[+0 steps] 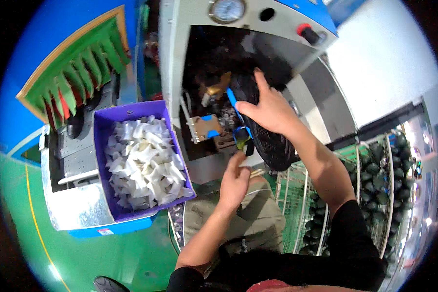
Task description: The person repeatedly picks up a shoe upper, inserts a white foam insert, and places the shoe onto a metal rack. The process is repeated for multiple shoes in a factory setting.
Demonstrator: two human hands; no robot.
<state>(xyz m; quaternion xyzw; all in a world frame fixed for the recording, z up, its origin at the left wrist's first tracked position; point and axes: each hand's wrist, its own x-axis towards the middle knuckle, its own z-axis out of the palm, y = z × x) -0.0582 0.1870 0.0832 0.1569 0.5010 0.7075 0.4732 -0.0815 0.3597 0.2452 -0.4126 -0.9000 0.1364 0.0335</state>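
Your right hand (270,111) lies open-palmed on the black shoe (270,141) seated in the machine opening (219,73), while your left hand (234,181) pinches its lower edge, purple bin (102,141) of white pieces (143,163) at left.

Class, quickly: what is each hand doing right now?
Left hand: closed, pinching something small; what cannot be told.
Right hand: open, fingers spread flat on the round black ribbed rubber part.
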